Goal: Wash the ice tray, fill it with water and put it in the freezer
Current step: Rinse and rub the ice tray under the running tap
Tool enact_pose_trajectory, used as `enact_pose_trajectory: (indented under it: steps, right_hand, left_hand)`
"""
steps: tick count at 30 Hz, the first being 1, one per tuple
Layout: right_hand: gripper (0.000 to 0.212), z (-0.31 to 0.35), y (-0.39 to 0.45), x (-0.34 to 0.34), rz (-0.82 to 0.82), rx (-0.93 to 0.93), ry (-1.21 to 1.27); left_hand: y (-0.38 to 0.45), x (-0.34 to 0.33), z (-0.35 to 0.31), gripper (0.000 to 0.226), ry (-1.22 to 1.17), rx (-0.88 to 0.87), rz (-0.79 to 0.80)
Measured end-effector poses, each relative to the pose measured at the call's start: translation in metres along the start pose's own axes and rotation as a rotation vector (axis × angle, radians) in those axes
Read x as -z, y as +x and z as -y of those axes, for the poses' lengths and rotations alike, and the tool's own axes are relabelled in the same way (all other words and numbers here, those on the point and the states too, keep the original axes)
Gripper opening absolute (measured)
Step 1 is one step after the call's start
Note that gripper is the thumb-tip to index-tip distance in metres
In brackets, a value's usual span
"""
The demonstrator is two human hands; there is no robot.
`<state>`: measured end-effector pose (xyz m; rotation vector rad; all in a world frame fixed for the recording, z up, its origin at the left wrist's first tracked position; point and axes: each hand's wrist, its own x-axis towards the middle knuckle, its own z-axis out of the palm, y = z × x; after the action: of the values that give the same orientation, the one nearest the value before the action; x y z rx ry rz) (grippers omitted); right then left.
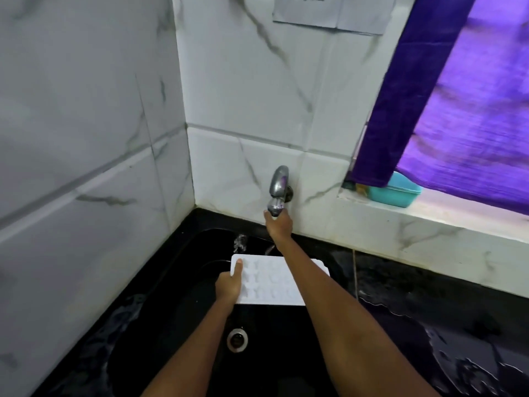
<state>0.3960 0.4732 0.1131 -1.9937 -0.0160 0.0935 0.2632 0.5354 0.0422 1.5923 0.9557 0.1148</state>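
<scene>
A white ice tray [269, 285] with several moulded cells is held level over the black sink [177, 319]. My left hand [230, 283] grips the tray's left edge, thumb lying on top. My right hand [279, 224] reaches up to the chrome wall tap [279, 184] and holds its lower part; the fingers are hidden behind the hand. My right forearm crosses over the tray's right side. A little water splashes in the sink behind the tray.
The sink's drain [237, 339] lies below the tray. A wet black counter [446, 333] runs to the right. White marble-look tiles close in the left and back. A teal tub [396, 193] sits on the window ledge under a purple curtain [458, 96].
</scene>
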Motion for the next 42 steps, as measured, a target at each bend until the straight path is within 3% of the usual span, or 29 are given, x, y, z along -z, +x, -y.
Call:
enact_pose_trajectory:
  steps: [6, 11, 19, 23, 27, 31, 34, 36, 38, 40, 42]
  right_hand:
    - [0.042, -0.003, 0.040, -0.007, -0.083, -0.103, 0.057]
    - [0.036, -0.002, 0.039, -0.016, -0.208, -0.035, -0.012]
    - [0.035, -0.001, 0.035, -0.015, -0.233, 0.081, -0.108]
    - [0.031, -0.005, 0.039, -0.004, -0.114, 0.020, -0.040]
    - [0.006, -0.011, 0.021, 0.018, 0.019, -0.092, 0.155]
    - [0.025, -0.030, -0.018, 0.027, 0.257, -0.298, 0.445]
    - [0.026, -0.036, -0.041, 0.026, 0.418, -0.368, 0.477]
    - [0.028, -0.037, -0.046, 0.024, 0.303, -0.282, 0.412]
    - [0.027, -0.040, -0.051, 0.024, 0.118, 0.023, 0.129]
    - [0.028, -0.046, -0.059, 0.024, 0.136, 0.431, -0.364]
    - [0.033, -0.054, -0.066, 0.028, 0.221, 0.634, -0.805]
  left_hand:
    - [0.025, 0.002, 0.001, 0.053, -0.030, 0.002, 0.054]
    - [0.036, -0.003, 0.006, 0.052, -0.002, 0.007, 0.064]
    - [0.046, -0.010, -0.007, 0.053, -0.040, -0.012, 0.050]
    - [0.045, -0.015, -0.014, 0.053, -0.042, -0.034, 0.050]
    - [0.041, -0.022, -0.016, 0.047, -0.065, -0.037, 0.050]
    - [0.030, -0.031, -0.016, 0.054, -0.062, -0.012, 0.043]
    - [0.023, -0.034, -0.027, 0.060, -0.062, -0.031, 0.048]
    - [0.019, -0.037, -0.033, 0.059, -0.049, -0.042, 0.065]
    - [0.012, -0.040, -0.039, 0.058, -0.053, -0.045, 0.083]
    - [0.006, -0.043, -0.042, 0.058, -0.067, -0.070, 0.096]
    - [0.002, -0.045, -0.046, 0.058, -0.098, -0.081, 0.076]
